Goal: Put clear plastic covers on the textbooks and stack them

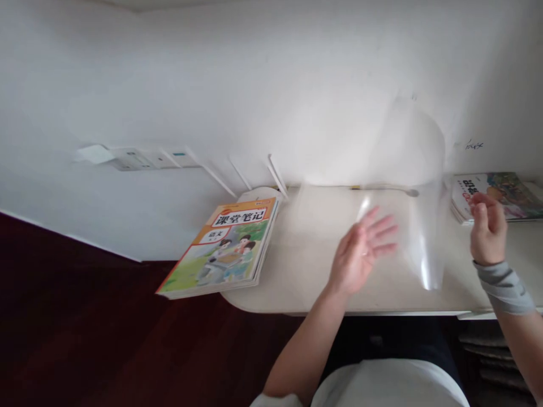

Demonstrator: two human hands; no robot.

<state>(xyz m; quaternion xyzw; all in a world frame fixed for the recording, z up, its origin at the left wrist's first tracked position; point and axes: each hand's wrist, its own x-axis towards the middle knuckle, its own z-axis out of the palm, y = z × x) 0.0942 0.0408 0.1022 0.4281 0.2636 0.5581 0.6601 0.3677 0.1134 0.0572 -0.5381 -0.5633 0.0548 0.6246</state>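
A clear plastic sheet (419, 186) curls upward over the white desk (305, 265), between my two hands. My left hand (362, 251) is open, fingers stretched out and slightly blurred, close to the sheet's left part above the desk. My right hand (487, 226) is closed in a pinch near the sheet's right edge; whether it grips the sheet is hard to make out. An orange and green schoolbook (223, 249) lies on the desk's left end and overhangs its edge.
A stack of colourful books (496, 195) lies at the desk's back right. A white wall rises behind, with a power strip (136, 158) and white cables at the left. Dark red floor lies left of the desk. My lap is below the front edge.
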